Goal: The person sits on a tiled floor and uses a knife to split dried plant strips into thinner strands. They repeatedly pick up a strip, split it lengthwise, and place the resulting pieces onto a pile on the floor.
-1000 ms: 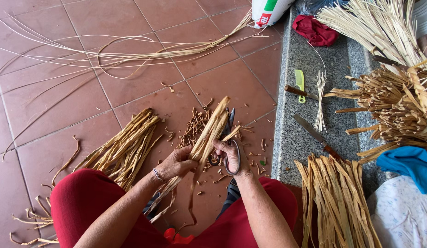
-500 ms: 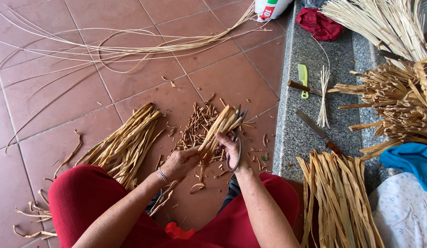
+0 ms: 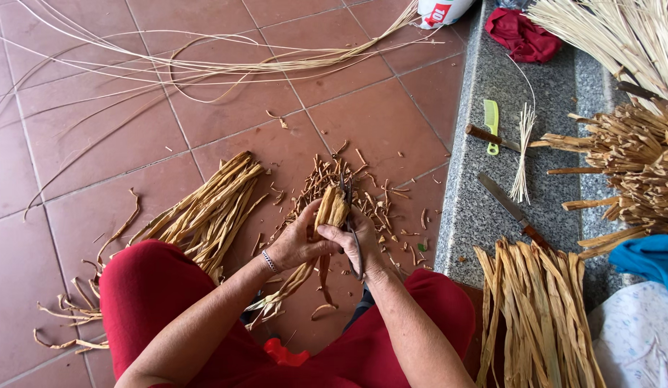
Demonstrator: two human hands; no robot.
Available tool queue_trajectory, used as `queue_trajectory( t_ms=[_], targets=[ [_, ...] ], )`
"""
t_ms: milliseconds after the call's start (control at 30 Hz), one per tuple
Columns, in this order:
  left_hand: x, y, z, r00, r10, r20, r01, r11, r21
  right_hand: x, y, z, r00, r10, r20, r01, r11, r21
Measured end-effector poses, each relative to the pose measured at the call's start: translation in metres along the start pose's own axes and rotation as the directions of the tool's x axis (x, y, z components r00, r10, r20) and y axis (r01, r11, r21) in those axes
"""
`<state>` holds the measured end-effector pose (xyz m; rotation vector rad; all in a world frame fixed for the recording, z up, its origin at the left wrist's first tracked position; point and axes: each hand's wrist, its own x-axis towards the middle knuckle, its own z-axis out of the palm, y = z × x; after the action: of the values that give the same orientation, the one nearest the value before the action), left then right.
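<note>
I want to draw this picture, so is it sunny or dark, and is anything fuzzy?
Head view: soft, even daylight, only faint shadows beneath the left hand and right hand; the straw bundle they hold looks sharp; the grey stone ledge shows no glare; straight floor tiles, little distortion.

One package showed: a white plastic container [image 3: 442,10] with a red label patch stood at the top edge, on the tiled floor beside the grey stone ledge, cut off by the frame.
</note>
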<state>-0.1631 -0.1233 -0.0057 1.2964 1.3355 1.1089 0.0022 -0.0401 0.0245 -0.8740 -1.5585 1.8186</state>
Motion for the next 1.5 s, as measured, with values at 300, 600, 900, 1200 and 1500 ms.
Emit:
queue_trajectory(
  t_ms=[300, 600, 900, 1200, 1500],
  targets=[
    [0.005, -0.026, 0.000, 0.985, -0.162, -0.061, 0.140, 0.952, -0.273, 0.005, 0.018, -0.003, 0.981, 0.072, -0.180, -0.070, 0.997, 0.019],
    [-0.001, -0.008, -0.017, 0.962, -0.201, -0.182, 0.072, 0.837, -0.542, -0.004, 0.004, -0.002, 1.000, 0.010, -0.020, -0.013, 0.991, -0.132],
    [-0.004, 0.007, -0.024, 0.967, -0.197, -0.160, 0.065, 0.801, -0.595, -0.006, 0.008, -0.006, 0.997, -0.061, 0.037, 0.071, 0.826, -0.560],
    [-0.004, 0.011, -0.020, 0.962, -0.201, -0.183, 0.061, 0.815, -0.577, -0.007, 0.015, -0.005, 0.974, -0.221, 0.050, 0.201, 0.739, -0.643],
    [-0.005, 0.009, -0.013, 0.963, -0.194, -0.185, 0.061, 0.831, -0.554, -0.007, 0.034, 0.001, 0.967, -0.248, -0.051, 0.161, 0.758, -0.632]
  ],
)
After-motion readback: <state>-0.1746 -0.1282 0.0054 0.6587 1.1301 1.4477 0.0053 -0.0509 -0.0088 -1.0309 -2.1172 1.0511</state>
